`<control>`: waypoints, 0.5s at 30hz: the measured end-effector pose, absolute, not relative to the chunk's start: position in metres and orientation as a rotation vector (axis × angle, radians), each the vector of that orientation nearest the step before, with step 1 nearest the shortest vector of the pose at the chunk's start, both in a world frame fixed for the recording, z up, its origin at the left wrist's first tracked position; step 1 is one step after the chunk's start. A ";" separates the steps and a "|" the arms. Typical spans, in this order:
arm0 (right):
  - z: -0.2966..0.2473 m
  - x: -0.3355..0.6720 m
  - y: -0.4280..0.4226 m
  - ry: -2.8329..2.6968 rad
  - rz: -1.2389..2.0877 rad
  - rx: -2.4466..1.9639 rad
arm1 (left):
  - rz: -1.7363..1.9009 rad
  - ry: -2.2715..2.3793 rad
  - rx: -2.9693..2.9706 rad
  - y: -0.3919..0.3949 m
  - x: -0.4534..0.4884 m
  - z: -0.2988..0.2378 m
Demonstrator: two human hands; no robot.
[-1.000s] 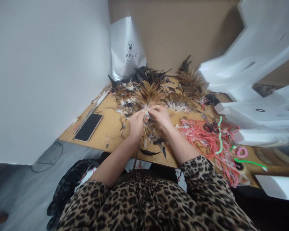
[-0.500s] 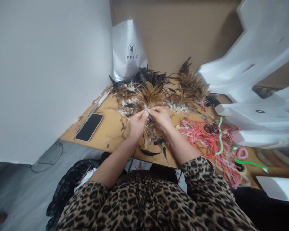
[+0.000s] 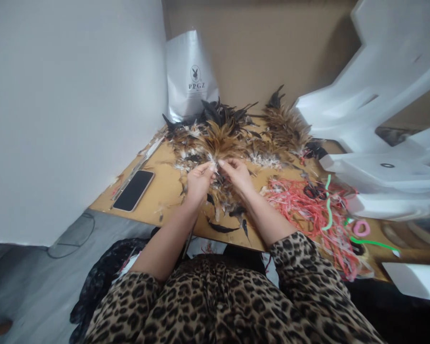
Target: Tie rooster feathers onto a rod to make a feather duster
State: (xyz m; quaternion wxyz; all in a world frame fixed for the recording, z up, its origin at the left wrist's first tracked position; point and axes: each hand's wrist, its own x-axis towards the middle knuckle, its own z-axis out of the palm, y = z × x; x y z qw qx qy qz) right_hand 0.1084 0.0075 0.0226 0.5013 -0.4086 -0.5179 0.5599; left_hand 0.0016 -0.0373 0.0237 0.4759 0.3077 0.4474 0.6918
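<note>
Brown-gold feathers fan out in a bunch just beyond my fingertips, their white quill ends toward me. My left hand is closed in a pinch at those pale ends. Close beside it, my right hand has thumb and fingers pressed together near the same quills; what it pinches is too small to make out. Loose dark and brown feathers lie on the table under and between my wrists. Behind the bunch is a heap of black feathers.
A phone lies at left on the wooden table. Pink-red strands with black scissors are at right. Another feather bundle lies farther back. A white bag stands behind, and white foam pieces crowd the right.
My hands have parted slightly at the quill ends, the left moving a little left. The feather bunch has shifted slightly left with it.
</note>
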 end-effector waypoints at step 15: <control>0.015 0.104 -0.004 -1.740 0.907 -0.937 | 1.703 1.255 0.913 -0.033 -0.013 0.032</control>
